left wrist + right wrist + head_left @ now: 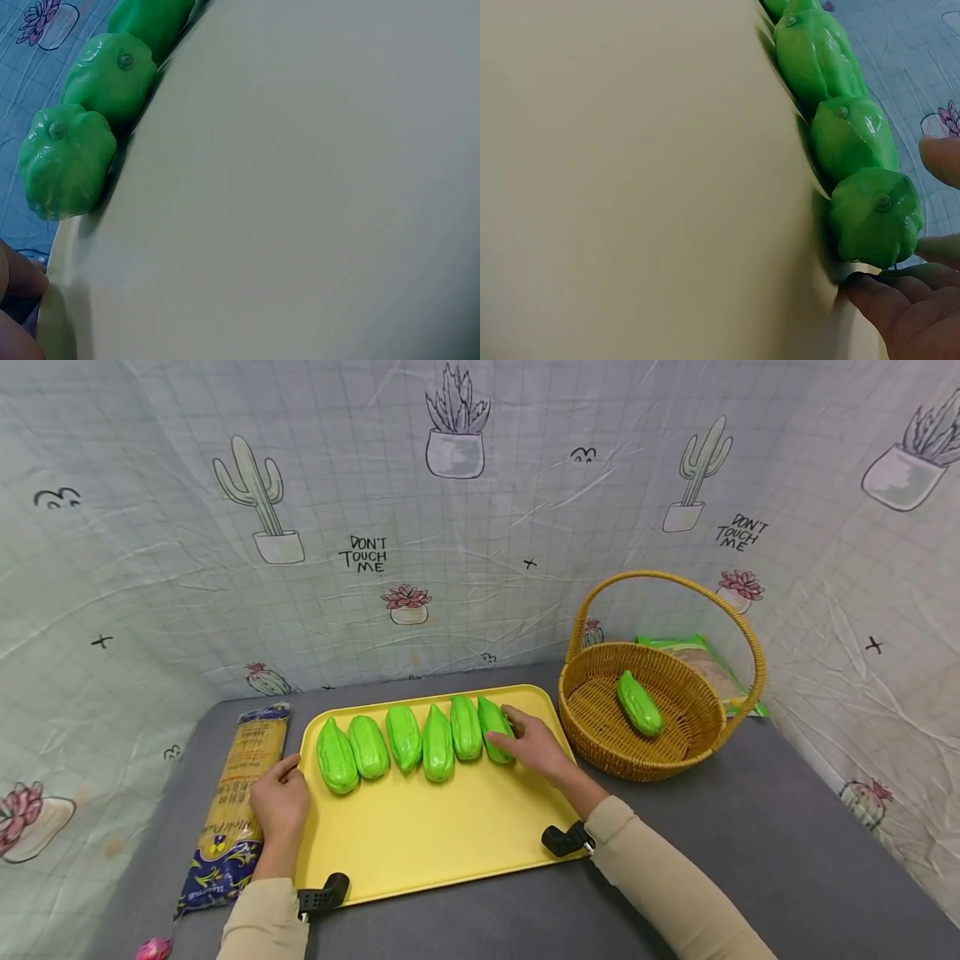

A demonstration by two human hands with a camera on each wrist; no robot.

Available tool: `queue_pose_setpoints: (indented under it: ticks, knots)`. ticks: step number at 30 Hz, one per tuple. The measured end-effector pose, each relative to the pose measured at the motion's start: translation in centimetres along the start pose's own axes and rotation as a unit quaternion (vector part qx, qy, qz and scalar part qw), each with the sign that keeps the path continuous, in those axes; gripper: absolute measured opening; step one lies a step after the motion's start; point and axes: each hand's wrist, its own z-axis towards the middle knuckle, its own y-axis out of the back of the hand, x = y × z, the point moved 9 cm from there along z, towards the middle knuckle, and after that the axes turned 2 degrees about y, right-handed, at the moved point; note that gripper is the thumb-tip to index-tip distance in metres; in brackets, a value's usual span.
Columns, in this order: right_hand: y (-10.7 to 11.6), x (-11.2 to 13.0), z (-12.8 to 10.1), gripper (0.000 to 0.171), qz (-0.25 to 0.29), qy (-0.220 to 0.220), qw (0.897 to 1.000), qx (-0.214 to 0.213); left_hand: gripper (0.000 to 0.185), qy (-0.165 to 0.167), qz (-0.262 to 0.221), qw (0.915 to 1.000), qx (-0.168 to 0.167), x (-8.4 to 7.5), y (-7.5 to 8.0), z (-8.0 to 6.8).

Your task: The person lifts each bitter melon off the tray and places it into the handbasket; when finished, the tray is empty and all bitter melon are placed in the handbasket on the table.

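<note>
Wicker basket [600,727] (head view only), one gourd [639,703]

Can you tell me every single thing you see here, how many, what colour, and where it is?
green gourds: six, green, in a row on the tray
gourd in the basket: one, green
tray: one, yellow, on the table
basket: one, tan wicker, right of the tray
noodle packet: one, yellow and blue, left of the tray
bag: one, green-edged, behind the basket
table: one, grey
left hand: at the tray's left edge
right hand: on the rightmost gourd
</note>
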Motion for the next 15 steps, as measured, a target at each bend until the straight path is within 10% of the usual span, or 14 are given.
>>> queue_pose_setpoints:
  ticks: [15]
  knots:
    - [-0.21,-0.19,0.25,0.074,-0.026,-0.007,1.0,-0.011,0.039,-0.003,0.0,1.0,-0.006,0.0,0.09,0.18]
